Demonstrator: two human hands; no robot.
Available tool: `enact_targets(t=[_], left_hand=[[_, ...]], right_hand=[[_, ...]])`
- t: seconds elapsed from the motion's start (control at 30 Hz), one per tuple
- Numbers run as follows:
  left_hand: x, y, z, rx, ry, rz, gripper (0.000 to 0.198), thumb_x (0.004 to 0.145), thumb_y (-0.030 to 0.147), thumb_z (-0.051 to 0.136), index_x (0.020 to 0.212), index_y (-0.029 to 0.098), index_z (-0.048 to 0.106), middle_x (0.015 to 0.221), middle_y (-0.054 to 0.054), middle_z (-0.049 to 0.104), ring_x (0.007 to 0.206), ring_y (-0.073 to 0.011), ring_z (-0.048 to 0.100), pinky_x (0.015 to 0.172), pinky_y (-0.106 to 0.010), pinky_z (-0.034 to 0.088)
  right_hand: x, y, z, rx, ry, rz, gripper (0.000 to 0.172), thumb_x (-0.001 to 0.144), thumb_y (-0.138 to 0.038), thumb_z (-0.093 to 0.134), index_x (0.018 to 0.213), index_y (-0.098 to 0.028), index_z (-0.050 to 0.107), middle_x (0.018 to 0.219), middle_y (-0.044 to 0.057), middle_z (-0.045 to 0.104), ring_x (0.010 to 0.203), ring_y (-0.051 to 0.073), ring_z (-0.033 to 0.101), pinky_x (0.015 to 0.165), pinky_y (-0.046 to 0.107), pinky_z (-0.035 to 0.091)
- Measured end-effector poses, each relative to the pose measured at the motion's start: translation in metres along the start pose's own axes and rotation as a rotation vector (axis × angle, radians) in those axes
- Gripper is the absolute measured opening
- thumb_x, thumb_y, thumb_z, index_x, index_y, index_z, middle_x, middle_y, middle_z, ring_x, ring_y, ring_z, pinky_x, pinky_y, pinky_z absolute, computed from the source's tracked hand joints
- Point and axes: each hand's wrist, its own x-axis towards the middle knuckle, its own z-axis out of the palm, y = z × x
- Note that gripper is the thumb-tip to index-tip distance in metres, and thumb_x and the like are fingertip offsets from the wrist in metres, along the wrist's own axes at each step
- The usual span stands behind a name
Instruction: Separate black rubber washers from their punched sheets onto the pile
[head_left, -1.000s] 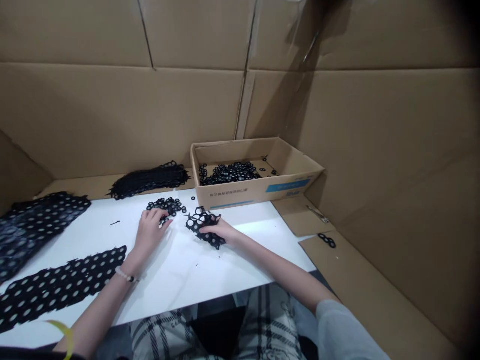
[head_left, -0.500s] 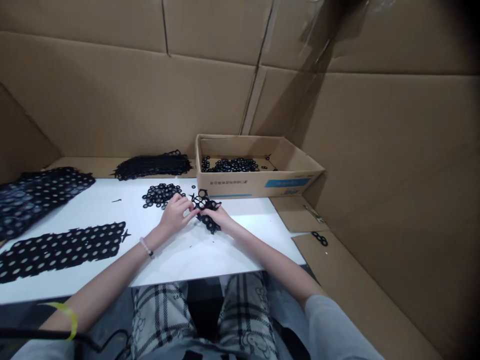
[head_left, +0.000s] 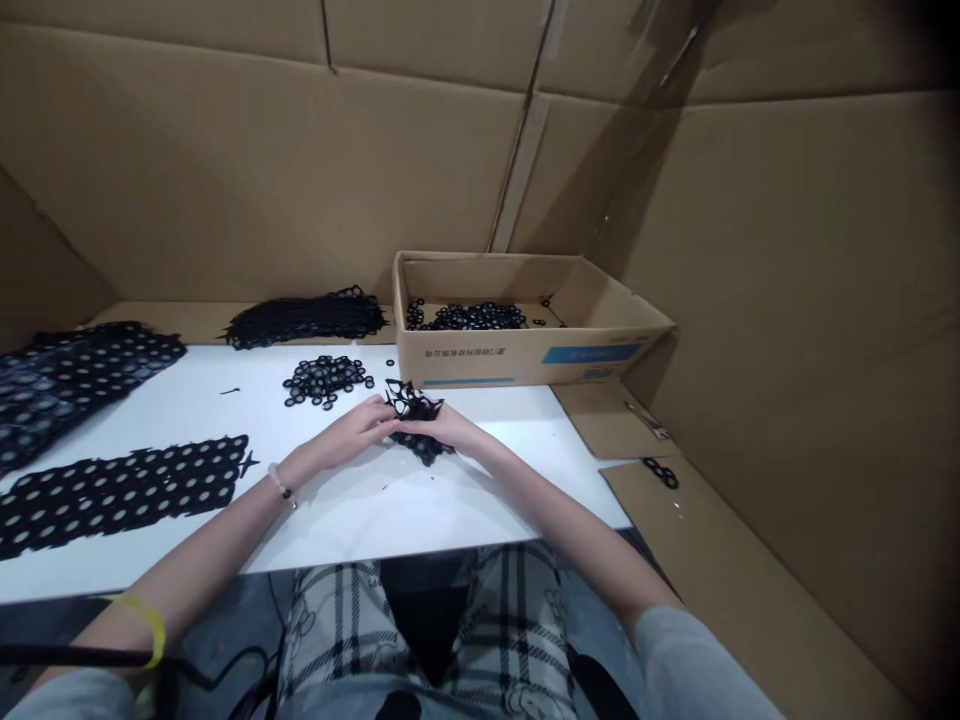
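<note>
My left hand (head_left: 356, 428) and my right hand (head_left: 454, 425) meet at the middle of the white table (head_left: 450, 505). Between them is a crumpled scrap of black punched rubber sheet (head_left: 416, 420), held by both hands, with its lower part hanging below my right fingers. Just left of my left hand lies a loose pile of small black rubber rings (head_left: 325, 380). Two long punched black sheets (head_left: 120, 493) lie flat further left, and a beaded bracelet (head_left: 279, 480) circles my left wrist.
A cardboard box (head_left: 525, 365) holding black rings stands at the table's back edge, beside a dark stack of punched strips (head_left: 304, 318). Flattened cardboard (head_left: 712, 560) to the right carries a few rings and a small metal tool (head_left: 646, 421).
My left hand has left the ring pile and moved right to join my right hand on the black scrap. The scrap is bunched tighter, and the view has tilted.
</note>
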Motion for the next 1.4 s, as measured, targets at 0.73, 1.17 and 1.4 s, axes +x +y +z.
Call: enact_targets(t=[0.73, 1.17, 1.4], left_hand=[[-0.007, -0.068, -0.038, 0.588, 0.690, -0.394, 0.032, 0.090, 0.031, 0.049, 0.113, 0.025, 0.069, 0.128, -0.011, 0.059, 0.115, -0.0387, 0.037, 0.092, -0.055, 0.030], [0.011, -0.018, 0.010, -0.643, 0.478, -0.349, 0.037, 0.065, 0.043, 0.077, 0.085, 0.014, 0.064, 0.076, -0.005, 0.066, 0.071, -0.0183, 0.060, 0.066, -0.029, 0.046], [-0.002, -0.006, -0.001, 0.153, 0.780, 0.144, 0.015, 0.076, 0.033, 0.067, 0.082, 0.021, 0.060, 0.090, -0.004, 0.065, 0.091, -0.0220, 0.055, 0.087, -0.040, 0.038]], right_hand=[[0.004, 0.002, -0.005, 0.236, 0.248, 0.142, 0.036, 0.056, -0.032, 0.082, 0.086, -0.017, 0.071, 0.094, 0.006, 0.073, 0.093, 0.022, 0.065, 0.086, 0.034, 0.049], [-0.001, -0.005, -0.001, 0.114, 0.071, 0.185, 0.033, 0.049, -0.022, 0.085, 0.079, -0.016, 0.072, 0.080, 0.002, 0.073, 0.080, 0.018, 0.065, 0.085, 0.033, 0.050], [0.005, 0.004, -0.004, 0.190, 0.169, 0.159, 0.032, 0.052, -0.019, 0.081, 0.082, -0.016, 0.071, 0.088, 0.003, 0.073, 0.084, 0.019, 0.064, 0.083, 0.032, 0.048]])
